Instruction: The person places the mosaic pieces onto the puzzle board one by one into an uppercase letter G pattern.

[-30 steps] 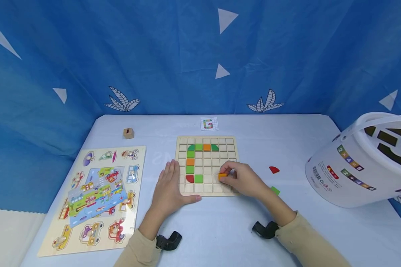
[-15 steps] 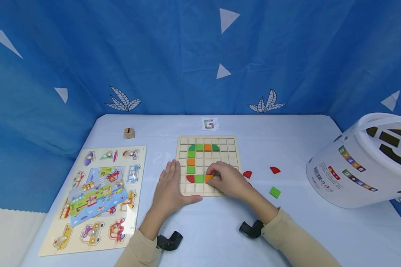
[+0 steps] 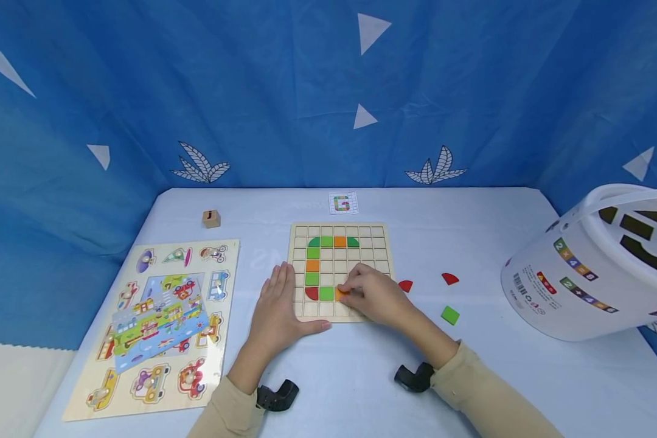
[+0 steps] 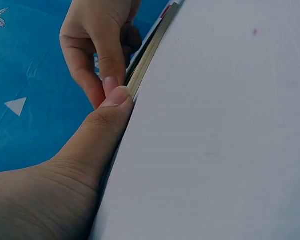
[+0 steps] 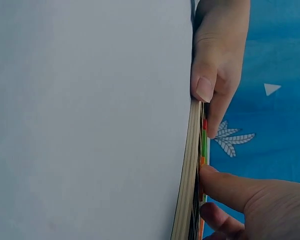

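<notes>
A wooden grid board point(image 3: 372, 261) lies on the table, with green, orange and red tiles forming a partial outline in its cells. My right hand point(image 3: 380, 298) pinches an orange square tile point(image 3: 339, 294) in the lower row, just right of a green square point(image 3: 325, 293); the fingers partly cover it. Along the board's left and near edges rests my left hand point(image 3: 278, 313), fingers straight and thumb spread out. In the left wrist view, the left thumb point(image 4: 107, 112) touches the board's edge point(image 4: 152, 50). The right wrist view shows the right fingers point(image 5: 230, 187) at the tiles.
Red quarter-circle tiles point(image 3: 450, 278) and a green square tile point(image 3: 450, 315) lie right of the board. Behind it is a pattern card point(image 3: 343, 203). A vehicle puzzle board point(image 3: 159, 377), a wooden cube point(image 3: 211, 219) and a white bucket point(image 3: 547, 286) stand around.
My right hand has moved left across the board with the orange tile, to the cell beside the lower green square. The left hand has stayed put.
</notes>
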### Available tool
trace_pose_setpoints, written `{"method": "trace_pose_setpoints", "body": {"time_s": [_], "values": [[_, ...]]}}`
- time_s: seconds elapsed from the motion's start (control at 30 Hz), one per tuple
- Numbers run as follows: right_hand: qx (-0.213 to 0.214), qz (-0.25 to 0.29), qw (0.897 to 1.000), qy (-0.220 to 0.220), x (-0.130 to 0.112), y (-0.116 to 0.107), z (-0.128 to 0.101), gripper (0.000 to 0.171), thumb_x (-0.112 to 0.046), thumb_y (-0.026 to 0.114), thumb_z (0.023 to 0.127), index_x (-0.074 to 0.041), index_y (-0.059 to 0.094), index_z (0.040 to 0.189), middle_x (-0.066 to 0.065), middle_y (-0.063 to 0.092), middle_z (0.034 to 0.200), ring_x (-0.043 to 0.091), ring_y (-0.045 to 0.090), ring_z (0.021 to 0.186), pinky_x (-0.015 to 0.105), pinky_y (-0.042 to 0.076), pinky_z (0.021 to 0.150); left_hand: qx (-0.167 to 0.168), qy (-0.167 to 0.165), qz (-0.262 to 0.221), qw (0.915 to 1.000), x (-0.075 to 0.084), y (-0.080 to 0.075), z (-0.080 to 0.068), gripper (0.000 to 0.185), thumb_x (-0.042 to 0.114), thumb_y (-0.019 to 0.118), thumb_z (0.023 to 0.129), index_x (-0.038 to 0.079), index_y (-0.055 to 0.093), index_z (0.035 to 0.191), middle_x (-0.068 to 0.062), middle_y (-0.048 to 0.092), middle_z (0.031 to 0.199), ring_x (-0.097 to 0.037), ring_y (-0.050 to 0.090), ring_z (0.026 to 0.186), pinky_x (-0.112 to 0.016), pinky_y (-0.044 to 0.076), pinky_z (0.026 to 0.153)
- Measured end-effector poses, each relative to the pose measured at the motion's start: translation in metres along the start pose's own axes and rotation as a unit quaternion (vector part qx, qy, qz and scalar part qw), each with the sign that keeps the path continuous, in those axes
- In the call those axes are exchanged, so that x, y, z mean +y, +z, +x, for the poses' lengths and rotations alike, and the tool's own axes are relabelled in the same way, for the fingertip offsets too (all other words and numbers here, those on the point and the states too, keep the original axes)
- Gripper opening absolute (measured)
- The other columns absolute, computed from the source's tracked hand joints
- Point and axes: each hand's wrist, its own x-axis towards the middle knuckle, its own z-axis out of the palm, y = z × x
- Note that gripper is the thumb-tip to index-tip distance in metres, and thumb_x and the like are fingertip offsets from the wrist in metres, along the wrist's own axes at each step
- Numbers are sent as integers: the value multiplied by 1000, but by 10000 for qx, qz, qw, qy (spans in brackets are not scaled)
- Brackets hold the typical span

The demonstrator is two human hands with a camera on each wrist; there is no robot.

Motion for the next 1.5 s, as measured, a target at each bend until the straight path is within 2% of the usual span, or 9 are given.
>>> {"method": "trace_pose_setpoints", "body": {"time_s": [0.1, 0.33, 0.5, 0.6, 0.73, 0.93, 1.07, 1.17, 1.5], "values": [[-102, -38, 9999, -7, 0, -2, -2, 23, -24, 82, 82, -20, 80, 105, -12, 60, 93, 3, 54, 79, 19, 48, 62, 20, 4, -6, 10000, 0, 0, 0, 138, 76, 77, 61, 1, 13, 158, -12, 10, 168, -28, 4, 157, -50, 13, 126], [-129, -134, 9993, 329, 11, -19, -12, 29, -21, 74, 90, -24, 72, 119, -11, 63, 102, 9, 56, 87, 24, 50, 74, 66, 1, -57, 10000, 0, 1, -1, 138, 74, 79, 61, 1, 14, 158, -13, 11, 168, -29, 5, 157, -50, 12, 126], [-50, -215, 9977, 633, 33, -41, -21, 34, -19, 73, 90, -20, 68, 124, -4, 62, 104, 13, 54, 79, 26, 49, 63, 55, 3, -79, 10000, 0, 1, -1, 137, 72, 80, 61, 2, 14, 158, -12, 10, 168, -29, 5, 157, -51, 12, 126], [-58, -314, 9962, 810, 47, -52, -28, 39, -19, 74, 89, -19, 66, 127, -1, 62, 106, 15, 55, 80, 25, 49, 62, 49, 15, -100, 9999, 1, 0, -1, 137, 72, 80, 61, 2, 14, 158, -12, 10, 168, -29, 4, 157, -51, 11, 126], [-70, -458, 9942, 968, 61, -59, -36, 44, -17, 76, 87, -18, 65, 129, 1, 64, 109, 17, 57, 90, 29, 51, 71, 56, 25, -109, 9999, 1, -1, -1, 137, 72, 80, 61, 1, 14, 158, -13, 10, 168, -29, 5, 156, -51, 11, 126], [-47, -591, 9920, 1113, 71, -61, -40, 45, -13, 78, 84, -18, 65, 127, 3, 66, 108, 22, 59, 99, 45, 56, 87, 57, 25, -97, 9999, 1, -2, -1, 137, 72, 80, 61, 1, 14, 158, -13, 9, 168, -29, 4, 157, -51, 11, 126], [-108, -613, 9915, 1146, 74, -59, -39, 43, -16, 80, 83, -18, 68, 124, 1, 64, 99, 19, 57, 92, 37, 55, 77, 40, 20, -76, 10000, 1, -1, -1, 137, 72, 80, 61, 2, 13, 158, -12, 9, 168, -29, 4, 157, -51, 11, 126], [-200, -554, 9916, 1156, 75, -59, -39, 39, -18, 80, 83, -18, 69, 121, -1, 61, 88, 17, 53, 81, 29, 47, 66, 48, 25, -68, 10000, 1, -1, -1, 137, 72, 80, 61, 2, 14, 158, -12, 10, 168, -29, 4, 156, -51, 12, 126], [-62, -645, 9905, 1211, 77, -59, -41, 31, -24, 79, 85, -16, 70, 113, -2, 57, 75, 15, 50, 64, 27, 42, 54, 40, 10, -86, 10000, 1, -1, -1, 137, 72, 81, 61, 2, 14, 158, -12, 10, 168, -29, 4, 157, -51, 11, 126]]}}
